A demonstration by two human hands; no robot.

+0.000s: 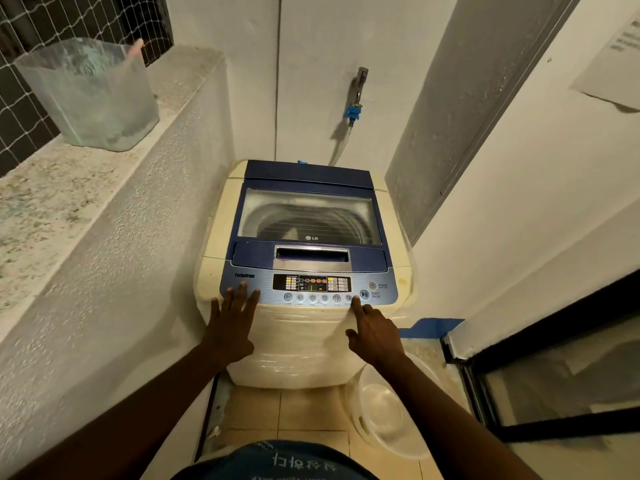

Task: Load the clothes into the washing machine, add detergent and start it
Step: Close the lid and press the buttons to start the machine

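Washing machine (304, 271): top-loader, cream body w/ blue top, standing in a narrow alcove between a rough ledge on the left and a white wall on the right; lid lying shut.
Lid window (308, 216): see-through; drum ribs showing beneath; contents too dim to tell.
Control panel (308, 289): running along the front edge; display (311, 283) glowing w/ orange and green marks; a row of round buttons sitting below it.
Left hand (232, 327): lying open and flat, fingers spread; fingertips resting on the panel's left end, palm hanging over the front of the machine; holding nothing.
Right hand (372, 332): mostly curled, index finger sticking out; its tip touching the button row just left of the start/pause button (364, 294); gripping nothing.
Power button (372, 285): sitting above start/pause, not touched.
Plastic tub (91, 93): translucent, standing on the ledge at upper left, well apart from both hands.
Tap (358, 88): sticking out of the back wall above the machine, w/ a blue fitting under it.
Clear basin (384, 407): lying on the tiled floor, right of the machine, under the right forearm.
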